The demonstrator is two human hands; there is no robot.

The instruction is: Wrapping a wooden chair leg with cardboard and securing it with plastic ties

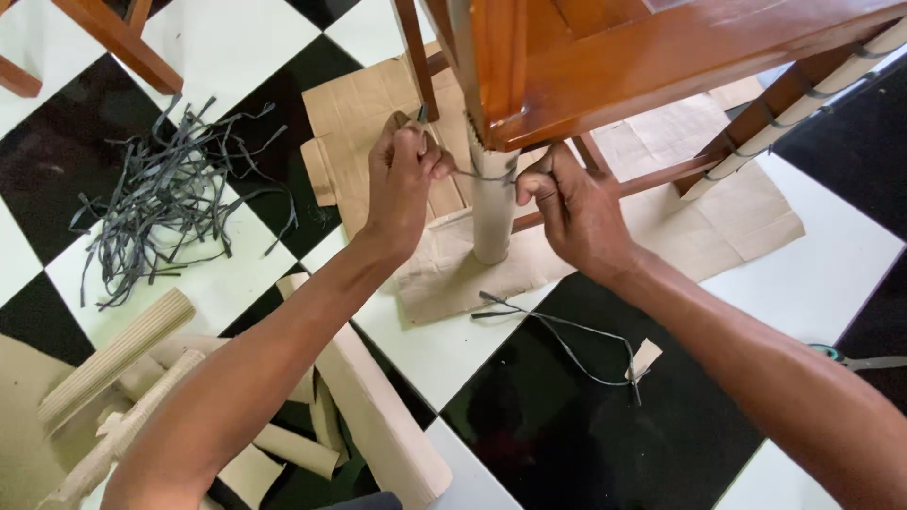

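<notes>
A varnished wooden chair (605,66) stands over sheets of brown cardboard (378,104). Its near leg is wrapped in a tube of corrugated cardboard (493,212). A thin grey strap (475,176) runs around the top of that tube. My left hand (402,175) grips one end of the strap to the left of the leg. On the right side of the leg, my right hand (567,208) pinches the other end. Both hands sit just below the seat frame.
A heap of grey straps (175,194) lies on the black-and-white tiled floor (236,42) at left. Cardboard rolls and offcuts (113,354) fill the lower left. A loose strap (567,340) lies below the hands. Scissors (855,359) lie at the right edge. Another wrapped leg (803,104) is upper right.
</notes>
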